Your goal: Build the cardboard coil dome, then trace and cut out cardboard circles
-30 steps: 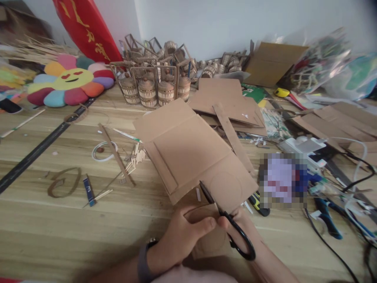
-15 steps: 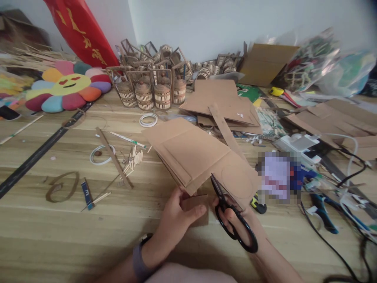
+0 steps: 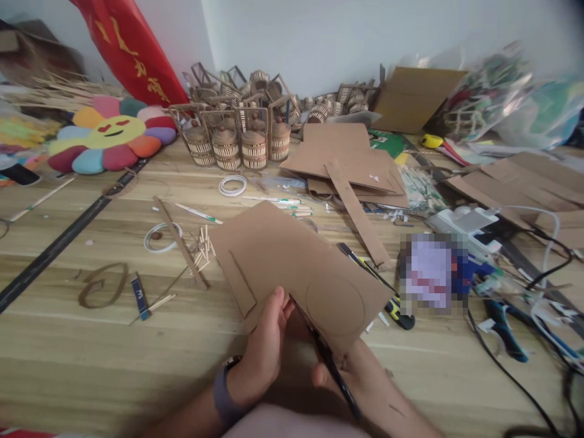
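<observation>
A brown cardboard sheet (image 3: 274, 255) is tilted in front of me, with a circle drawn near its right end and a strip-shaped flap or cut by its left edge. My left hand (image 3: 264, 344), wearing a wristband and watch, grips the near edge, thumb against the board; its other fingers are partly hidden. In my right hand (image 3: 365, 371) are black scissors (image 3: 326, 353), seen nearly edge-on. Their blades lie along the near edge beside the circle, tip close to my left fingers. Whether the blades are parted I cannot tell.
A yellow-black utility knife (image 3: 399, 313) lies just right of the sheet. Small sticks (image 3: 206, 243), tape rolls (image 3: 232, 185) and a cardboard strip (image 3: 358, 213) are around it. Behind stand small lidded baskets (image 3: 225, 149) and stacked cardboard (image 3: 335, 143). Pliers (image 3: 504, 328) and cables lie right.
The sheet has turned and come nearer, showing its face with the circle lower. The scissors have swung edge-on, down to its near edge. A small cardboard piece under my left thumb no longer shows.
</observation>
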A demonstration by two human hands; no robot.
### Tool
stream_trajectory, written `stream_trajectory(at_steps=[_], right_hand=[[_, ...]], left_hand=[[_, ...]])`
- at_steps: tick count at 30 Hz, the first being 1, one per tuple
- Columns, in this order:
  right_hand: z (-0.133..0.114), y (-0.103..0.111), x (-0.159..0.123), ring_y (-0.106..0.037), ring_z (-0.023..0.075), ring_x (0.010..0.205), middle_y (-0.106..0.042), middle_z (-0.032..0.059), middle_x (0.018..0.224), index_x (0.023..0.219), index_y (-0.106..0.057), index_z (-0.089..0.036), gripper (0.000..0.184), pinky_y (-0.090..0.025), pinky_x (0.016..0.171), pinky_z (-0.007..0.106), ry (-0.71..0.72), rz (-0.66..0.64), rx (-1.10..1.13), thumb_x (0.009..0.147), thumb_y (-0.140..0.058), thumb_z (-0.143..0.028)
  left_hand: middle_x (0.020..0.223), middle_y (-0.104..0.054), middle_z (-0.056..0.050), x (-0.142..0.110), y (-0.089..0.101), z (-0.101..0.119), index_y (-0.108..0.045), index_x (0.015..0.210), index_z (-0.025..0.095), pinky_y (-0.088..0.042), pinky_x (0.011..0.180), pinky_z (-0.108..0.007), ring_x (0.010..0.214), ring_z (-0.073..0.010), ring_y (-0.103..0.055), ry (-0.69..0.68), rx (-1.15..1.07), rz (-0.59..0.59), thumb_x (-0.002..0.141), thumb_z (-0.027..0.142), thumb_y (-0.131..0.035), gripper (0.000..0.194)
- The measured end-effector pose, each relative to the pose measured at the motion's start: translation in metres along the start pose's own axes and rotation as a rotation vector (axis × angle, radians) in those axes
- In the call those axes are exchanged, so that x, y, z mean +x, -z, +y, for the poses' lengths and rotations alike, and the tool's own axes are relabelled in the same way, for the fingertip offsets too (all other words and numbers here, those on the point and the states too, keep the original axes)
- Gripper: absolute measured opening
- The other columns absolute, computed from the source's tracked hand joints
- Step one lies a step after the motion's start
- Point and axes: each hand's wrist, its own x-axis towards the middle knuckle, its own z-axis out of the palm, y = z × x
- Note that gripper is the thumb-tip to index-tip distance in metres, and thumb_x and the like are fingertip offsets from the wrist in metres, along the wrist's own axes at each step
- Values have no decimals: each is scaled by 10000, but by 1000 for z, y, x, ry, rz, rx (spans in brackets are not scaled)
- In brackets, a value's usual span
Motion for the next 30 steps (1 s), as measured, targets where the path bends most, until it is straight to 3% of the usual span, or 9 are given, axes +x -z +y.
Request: stream_trajectory(at_steps=[3, 7, 11, 14, 16, 19, 23, 27, 30], right_hand=[[-7, 8, -6, -671, 355, 961, -762, 121, 923, 1101, -744, -183, 694, -499, 957, 438, -22, -89, -67, 753, -594, -765], [-10, 12, -9, -666, 355, 1015, -758, 126, 987, 1136, -733, -217, 503, -441, 1024, 477, -69, -114, -144, 807, -653, -588], [-10, 11, -10, -680, 283, 781, -750, 63, 836, 983, -751, -243, 262, -528, 800, 368, -166, -153, -145, 790, -717, -417], [-4, 14, -16, -638, 227, 692, -719, 21, 778, 963, -723, -248, 237, -484, 637, 289, -227, -184, -159, 734, -763, -298], [5, 18, -22, -604, 198, 665, -670, 7, 735, 958, -691, -239, 215, -474, 616, 280, -237, -86, -60, 765, -745, -317], [19, 27, -28, -555, 158, 567, -658, 22, 767, 1002, -598, -231, 306, -464, 536, 276, -276, 198, 269, 841, -688, -475], [24, 40, -20, -516, 132, 493, -657, 23, 790, 1071, -529, -252, 504, -391, 444, 249, -199, 518, 520, 751, -763, -564], [13, 44, -7, -458, 112, 536, -523, -55, 668, 977, -582, -249, 499, -359, 483, 219, -223, 593, 452, 645, -864, -494], [7, 36, -1, -440, 120, 564, -470, -65, 638, 865, -569, -243, 438, -364, 509, 222, -221, 589, 385, 635, -871, -462]], left_hand=[[1116, -760, -121, -4, -5, 3, -730, 875, 171, -389, 1119, -459, 1291, -359, -552, 6, -34, -3, 612, 545, -827, 467], [1085, -769, -99, -8, -4, 4, -737, 912, 185, -423, 1089, -439, 1293, -339, -555, -12, -8, -59, 659, 589, -776, 478], [1050, -770, -110, -2, -3, 19, -718, 904, 182, -460, 1039, -455, 1264, -339, -575, -124, 61, 7, 672, 628, -726, 503], [1011, -775, -101, 5, -2, 34, -713, 909, 193, -491, 984, -439, 1177, -311, -631, -276, 46, 23, 717, 592, -696, 443], [977, -780, -76, 9, 0, 41, -719, 906, 207, -518, 928, -389, 1081, -273, -675, -345, 19, 20, 730, 560, -711, 395], [919, -781, -37, 10, 3, 42, -729, 874, 216, -536, 828, -306, 937, -215, -712, -367, -12, 4, 747, 514, -737, 324], [873, -782, -8, 8, 6, 36, -739, 861, 211, -539, 792, -287, 855, -198, -725, -287, 11, 11, 699, 462, -797, 304], [874, -790, -46, 5, 10, 30, -752, 858, 173, -549, 848, -356, 879, -253, -730, -148, 103, 35, 635, 495, -844, 403], [868, -790, -90, 2, 12, 27, -755, 844, 152, -536, 898, -400, 958, -299, -719, -56, 224, -104, 698, 577, -789, 451]])
